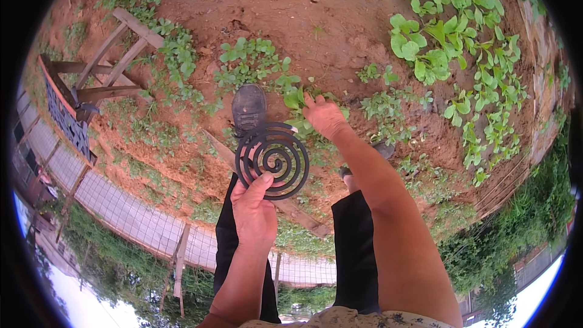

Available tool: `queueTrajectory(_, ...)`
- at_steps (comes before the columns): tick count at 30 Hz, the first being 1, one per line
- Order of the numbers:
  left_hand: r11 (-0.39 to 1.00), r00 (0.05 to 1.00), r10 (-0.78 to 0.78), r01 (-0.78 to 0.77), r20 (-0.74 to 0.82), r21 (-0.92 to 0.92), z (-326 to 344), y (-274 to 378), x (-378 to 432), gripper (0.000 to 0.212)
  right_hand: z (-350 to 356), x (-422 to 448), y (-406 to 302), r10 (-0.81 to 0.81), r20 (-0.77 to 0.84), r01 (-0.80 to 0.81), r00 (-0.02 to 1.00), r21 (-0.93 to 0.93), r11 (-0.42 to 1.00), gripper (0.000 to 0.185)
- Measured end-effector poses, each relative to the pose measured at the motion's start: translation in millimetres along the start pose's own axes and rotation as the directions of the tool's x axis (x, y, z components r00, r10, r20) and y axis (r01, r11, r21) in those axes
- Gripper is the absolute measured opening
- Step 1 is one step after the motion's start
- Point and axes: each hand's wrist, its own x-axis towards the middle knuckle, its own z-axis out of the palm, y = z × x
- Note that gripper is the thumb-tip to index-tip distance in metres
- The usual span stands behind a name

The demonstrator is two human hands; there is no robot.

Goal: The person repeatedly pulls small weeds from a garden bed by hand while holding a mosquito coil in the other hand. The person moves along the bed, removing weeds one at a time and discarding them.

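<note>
My left hand (258, 207) pinches a dark mosquito coil (303, 164) between thumb and fingers, with its flat spiral facing up at me. The coil's outer end, at the upper right, has a pale grey-white tip. Beyond it, my right hand (324, 116) reaches down among the broad leaves of a low green plant (294, 98). The fingers touch the leaves; whether they grip one is hidden. Just left of that plant, my dark shoe (248, 105) stands on the soil. My other shoe (384, 149) is partly hidden behind the right forearm.
A wooden stool with a woven seat (68, 116) lies tipped over at the left. A wooden plank (303, 218) lies on the ground under the coil. Leafy seedlings (428, 45) grow at the right. A wire fence (136, 218) borders a paved path.
</note>
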Motion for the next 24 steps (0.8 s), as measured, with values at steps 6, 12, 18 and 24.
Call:
queueTrajectory(6,0.999,1.000,-0.019,0.019,-0.002,0.033,-7,-4,0,0.023,-10,-25,-6,0.126,-0.001,-0.126,0.992,0.088,0.988,0.019)
queueTrajectory(12,0.997,0.999,0.033,-0.031,-0.034,0.071,-5,-7,2,0.025,-27,-31,-49,0.298,-0.064,-0.274,0.952,0.254,0.928,0.022)
queueTrajectory(18,0.997,0.999,-0.026,0.024,0.026,0.079,-12,-9,1,0.036,2,-27,-19,0.632,0.123,-0.644,0.765,0.137,0.753,0.053)
queueTrajectory(24,0.996,1.000,-0.015,0.013,0.023,0.084,-4,-7,-2,0.037,20,-42,2,0.616,0.065,-0.612,0.785,0.227,0.757,0.027)
